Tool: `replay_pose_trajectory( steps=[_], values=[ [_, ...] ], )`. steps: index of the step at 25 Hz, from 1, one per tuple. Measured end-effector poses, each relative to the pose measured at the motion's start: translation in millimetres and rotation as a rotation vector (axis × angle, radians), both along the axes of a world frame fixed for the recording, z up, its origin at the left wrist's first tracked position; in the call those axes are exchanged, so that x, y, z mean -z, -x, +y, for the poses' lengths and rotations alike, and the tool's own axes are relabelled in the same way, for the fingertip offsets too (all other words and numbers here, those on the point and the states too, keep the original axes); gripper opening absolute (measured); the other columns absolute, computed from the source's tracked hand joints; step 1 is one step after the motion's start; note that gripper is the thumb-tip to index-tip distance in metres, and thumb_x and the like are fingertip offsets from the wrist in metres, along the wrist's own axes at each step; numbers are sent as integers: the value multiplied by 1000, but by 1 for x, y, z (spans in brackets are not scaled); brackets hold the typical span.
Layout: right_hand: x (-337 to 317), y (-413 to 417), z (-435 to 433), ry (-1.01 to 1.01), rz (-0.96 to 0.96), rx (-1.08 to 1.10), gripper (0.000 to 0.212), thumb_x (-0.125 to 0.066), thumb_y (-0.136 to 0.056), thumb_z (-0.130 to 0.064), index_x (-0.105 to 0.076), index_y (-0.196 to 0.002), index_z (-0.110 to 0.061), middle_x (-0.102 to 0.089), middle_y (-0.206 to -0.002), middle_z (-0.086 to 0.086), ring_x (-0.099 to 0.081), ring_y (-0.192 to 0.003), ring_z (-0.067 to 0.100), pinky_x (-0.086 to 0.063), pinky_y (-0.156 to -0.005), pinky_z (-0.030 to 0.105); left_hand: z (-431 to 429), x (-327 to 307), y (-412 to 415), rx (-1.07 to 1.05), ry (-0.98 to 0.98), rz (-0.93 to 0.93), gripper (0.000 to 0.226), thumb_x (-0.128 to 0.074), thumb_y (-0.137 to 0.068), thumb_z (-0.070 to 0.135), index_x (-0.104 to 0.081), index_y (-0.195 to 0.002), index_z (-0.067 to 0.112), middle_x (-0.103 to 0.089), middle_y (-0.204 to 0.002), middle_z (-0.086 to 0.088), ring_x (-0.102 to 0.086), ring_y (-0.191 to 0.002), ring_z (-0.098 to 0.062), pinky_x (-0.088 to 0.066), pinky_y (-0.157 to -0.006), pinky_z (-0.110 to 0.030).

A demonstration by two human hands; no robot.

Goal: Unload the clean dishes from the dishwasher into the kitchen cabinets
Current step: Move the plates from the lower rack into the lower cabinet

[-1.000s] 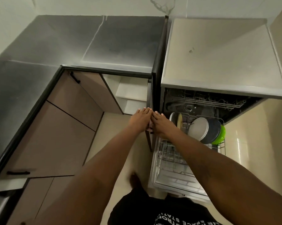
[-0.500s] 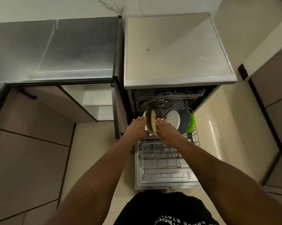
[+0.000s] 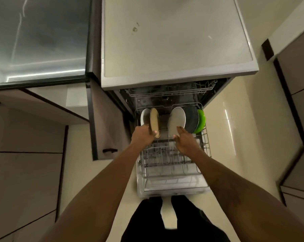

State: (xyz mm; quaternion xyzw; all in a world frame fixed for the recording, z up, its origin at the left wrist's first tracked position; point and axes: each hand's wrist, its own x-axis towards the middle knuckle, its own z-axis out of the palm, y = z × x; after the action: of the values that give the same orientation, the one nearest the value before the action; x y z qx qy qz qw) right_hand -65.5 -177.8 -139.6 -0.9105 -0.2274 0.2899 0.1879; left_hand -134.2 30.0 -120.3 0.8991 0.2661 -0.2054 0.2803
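- View from a person's head, looking down along both bare arms into an open dishwasher with its lower rack pulled out toward the feet.
- The left hand pinches the lower edge of a tan plate standing on edge at the far end of the rack. The thumb lies on the plate's near face.
- A white plate stands just to the left of the tan one, touching or nearly touching it. Whether the left hand holds it too cannot be told.
- The right hand closes thumb and fingers on the lower rim of a pale plate, also upright in the rack.
- Beyond the right hand, to its right, stand a dark dish and a green bowl, untouched.
- The near part of the rack, under both wrists, holds no dishes that can be seen.
- To the left of the left hand a low cabinet stands open, its door swung out beside the dishwasher.
- Step in hand, as a judgement: taking one plate in each hand.
- Next move likely calls for lifting both plates straight up clear of the rack prongs, then turning left to the open cabinet.
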Motion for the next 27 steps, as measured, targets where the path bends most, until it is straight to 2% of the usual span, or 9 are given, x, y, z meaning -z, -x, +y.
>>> replay_pose_trajectory(
  steps=[4,7,9,12,16,18,22,25,27],
  values=[
    [77,-48,-3,-12,21,189,48,-46,-105,-26,-42,-149,-8,-62,-130,21,-66,-103,32,-53,-84,35,-3,79,-39,-151,-16,-44,44,-57,-96,43,-63,-126,10,-69,-112,-15,-64,-103,-32,-46,-77,-30],
    [131,-68,-2,-37,65,326,44,-50,-103,-25,-48,-145,-13,-68,-117,17,-63,-79,20,-50,-68,27,-3,141,-58,-207,-99,-2,43,-54,-97,45,-65,-116,9,-69,-109,-17,-63,-103,-35,-43,-74,-32],
    [165,-77,-3,-52,49,378,36,-51,-102,-25,-56,-135,-12,-71,-113,15,-66,-83,22,-50,-65,24,-4,178,-67,-264,-115,-16,40,-56,-95,45,-65,-108,8,-70,-104,-18,-64,-98,-36,-39,-69,-31],
    [200,-87,-5,-60,50,477,29,-57,-100,-24,-62,-121,-6,-72,-110,17,-70,-91,29,-42,-54,15,-6,214,-79,-386,-68,-16,42,-60,-94,45,-62,-113,7,-67,-108,-19,-63,-100,-37,-42,-69,-32],
    [228,-98,0,-79,103,517,38,-61,-97,-23,-57,-130,-3,-70,-115,19,-70,-97,29,-59,-70,31,-1,246,-91,-479,-5,-12,44,-66,-91,40,-61,-119,7,-66,-114,-20,-61,-108,-38,-51,-81,-39],
    [235,-103,5,-78,117,542,40,-62,-97,-21,-56,-132,-2,-69,-118,19,-69,-101,30,-59,-77,32,4,255,-93,-481,-20,-8,36,-65,-92,33,-62,-117,7,-66,-113,-19,-61,-108,-37,-52,-83,-39],
    [233,-107,8,-6,83,519,19,-61,-92,-10,-67,-107,-1,-74,-102,17,-71,-87,24,-54,-64,25,7,245,-92,-466,-47,14,32,-60,-91,10,-60,-122,2,-60,-123,-23,-58,-115,-38,-51,-90,-39],
    [206,-100,7,-5,112,454,16,-60,-92,-9,-66,-104,0,-74,-98,15,-70,-85,25,-50,-59,18,7,216,-81,-470,-48,6,31,-59,-89,8,-61,-119,1,-63,-120,-23,-61,-111,-38,-52,-86,-37],
    [177,-93,5,-12,84,409,14,-56,-96,-10,-65,-103,-3,-68,-92,6,-62,-76,17,-38,-51,8,11,192,-71,-486,-30,-3,32,-57,-88,10,-60,-119,2,-64,-120,-21,-61,-110,-37,-51,-84,-36]
  ],
)
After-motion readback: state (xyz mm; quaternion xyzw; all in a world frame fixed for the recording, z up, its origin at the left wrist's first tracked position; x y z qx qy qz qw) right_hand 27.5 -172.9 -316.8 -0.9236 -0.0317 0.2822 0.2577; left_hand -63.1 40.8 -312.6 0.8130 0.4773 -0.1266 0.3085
